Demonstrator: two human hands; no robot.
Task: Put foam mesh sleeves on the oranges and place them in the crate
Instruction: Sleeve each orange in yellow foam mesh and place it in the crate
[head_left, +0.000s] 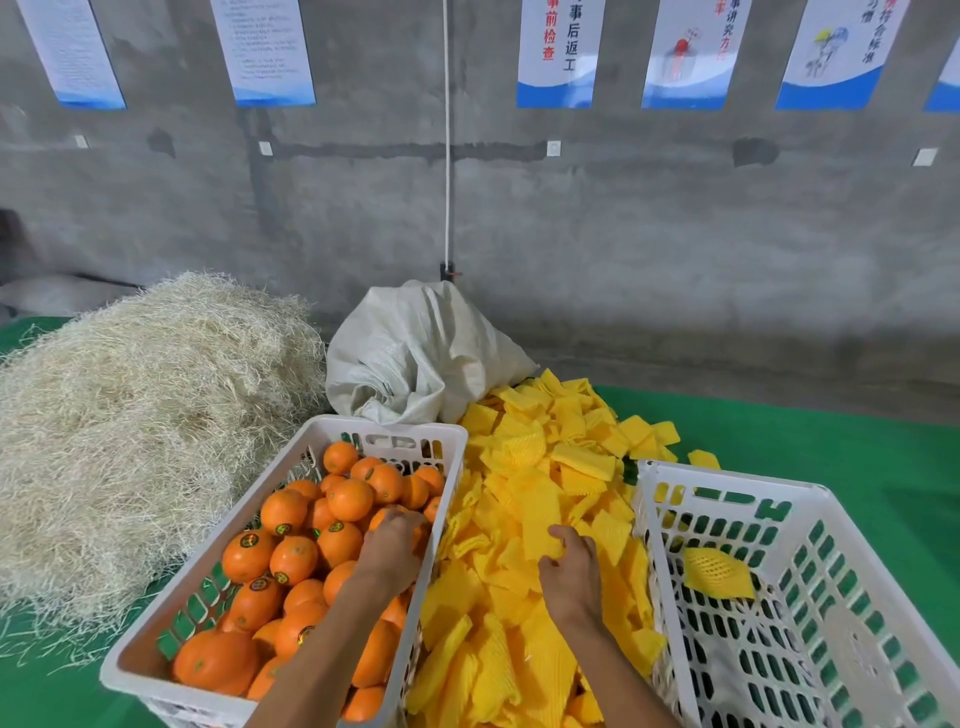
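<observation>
Head view: left hand (390, 552) curled over an orange (388, 515) in the full white crate (291, 696); right hand (570, 571) pinching a yellow foam mesh sleeve (540, 525) from the pile. Orange likely firm, weighty, best cupped whole; sleeve light, stretchy, best taken by its open edge.

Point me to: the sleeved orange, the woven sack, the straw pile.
sleeved orange (717, 573), head view, middle of its yellow mesh, inside the right crate
woven sack (415, 353), head view, centre of the crumpled white fabric
straw pile (140, 410), head view, middle of the heap
</observation>
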